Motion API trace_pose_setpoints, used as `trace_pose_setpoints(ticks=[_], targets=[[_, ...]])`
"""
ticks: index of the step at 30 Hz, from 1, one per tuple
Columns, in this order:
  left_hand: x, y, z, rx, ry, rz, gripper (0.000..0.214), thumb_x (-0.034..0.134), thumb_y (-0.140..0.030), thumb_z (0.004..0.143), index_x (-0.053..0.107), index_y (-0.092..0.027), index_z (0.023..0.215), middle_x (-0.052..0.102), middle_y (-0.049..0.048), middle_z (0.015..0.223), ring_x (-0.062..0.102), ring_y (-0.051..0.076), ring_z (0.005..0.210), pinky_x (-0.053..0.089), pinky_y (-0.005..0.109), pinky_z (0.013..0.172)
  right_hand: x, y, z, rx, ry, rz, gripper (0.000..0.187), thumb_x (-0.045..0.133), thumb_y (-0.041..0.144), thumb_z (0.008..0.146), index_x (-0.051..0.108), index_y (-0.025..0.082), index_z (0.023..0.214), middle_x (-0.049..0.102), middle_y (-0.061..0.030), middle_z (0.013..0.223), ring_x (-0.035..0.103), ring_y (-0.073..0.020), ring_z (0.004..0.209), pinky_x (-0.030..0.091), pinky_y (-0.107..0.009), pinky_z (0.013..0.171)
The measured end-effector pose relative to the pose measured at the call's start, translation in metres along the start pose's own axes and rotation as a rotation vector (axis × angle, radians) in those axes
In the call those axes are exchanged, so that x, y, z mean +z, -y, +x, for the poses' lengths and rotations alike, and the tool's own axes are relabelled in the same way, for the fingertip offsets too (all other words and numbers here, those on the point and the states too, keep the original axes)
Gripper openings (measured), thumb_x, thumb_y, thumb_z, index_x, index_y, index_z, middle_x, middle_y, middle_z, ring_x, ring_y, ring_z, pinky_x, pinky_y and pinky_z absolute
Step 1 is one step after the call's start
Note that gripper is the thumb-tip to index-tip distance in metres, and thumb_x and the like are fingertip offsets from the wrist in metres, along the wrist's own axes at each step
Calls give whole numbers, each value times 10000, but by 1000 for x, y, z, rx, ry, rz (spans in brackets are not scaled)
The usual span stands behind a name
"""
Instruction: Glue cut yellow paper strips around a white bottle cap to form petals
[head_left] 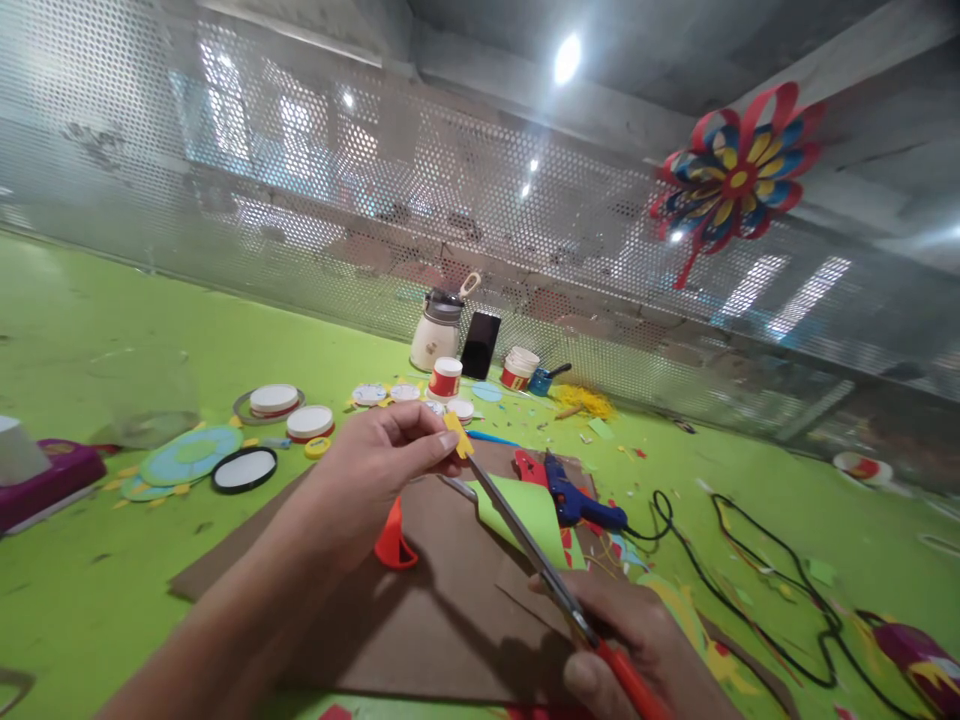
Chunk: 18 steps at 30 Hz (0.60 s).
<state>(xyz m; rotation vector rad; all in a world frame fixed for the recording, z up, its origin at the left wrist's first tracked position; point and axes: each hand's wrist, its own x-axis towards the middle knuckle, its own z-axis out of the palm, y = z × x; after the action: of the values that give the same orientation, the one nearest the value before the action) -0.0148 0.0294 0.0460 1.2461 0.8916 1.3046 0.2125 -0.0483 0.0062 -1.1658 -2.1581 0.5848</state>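
Note:
My left hand (pixel 379 465) pinches a small yellow paper piece (pixel 458 434) between thumb and fingers, above a brown cardboard sheet (pixel 450 610). My right hand (pixel 637 650) grips red-handled scissors (pixel 540 555) low at the right; the blades reach up to the yellow piece. A folded green paper (pixel 529 515) lies under the blades. A small red loop of paper (pixel 394 545) stands on the cardboard below my left hand.
On the green table (pixel 90 340) lie a blue glue gun (pixel 574 495) with a black cord (pixel 750 570), round lids (pixel 274 400), a black ring (pixel 244 470), glue pots (pixel 445 378), a jar (pixel 437 330), a phone (pixel 480 345). A paper flower (pixel 739 170) hangs on the perforated wall.

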Motion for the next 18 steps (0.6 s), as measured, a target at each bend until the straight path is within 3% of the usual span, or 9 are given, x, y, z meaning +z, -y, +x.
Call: trace_pose_setpoints(ticks=[4,13,18], targets=[[1,-2,-1,3,-11,-2,139,719,-207,683,656,-167,565,632,13,568,575,129,568,474,240,625,-1,0,0,-1,38,6,578,346,668,881,644,178,807,511,2,595,459,-122,536,307,-230,484],[1,-1,1,13,7,5,141,708,-195,686,656,-172,557,629,8,555,573,123,562,467,224,597,-7,6,1,2,27,-11,541,393,656,872,652,181,861,502,12,615,439,-117,549,323,-223,520],[0,-1,1,14,8,32,140,703,-196,690,656,-176,559,626,7,550,572,123,562,461,225,597,-6,-1,-3,44,126,71,505,392,628,884,631,183,899,516,6,645,435,-117,554,318,-212,496]])
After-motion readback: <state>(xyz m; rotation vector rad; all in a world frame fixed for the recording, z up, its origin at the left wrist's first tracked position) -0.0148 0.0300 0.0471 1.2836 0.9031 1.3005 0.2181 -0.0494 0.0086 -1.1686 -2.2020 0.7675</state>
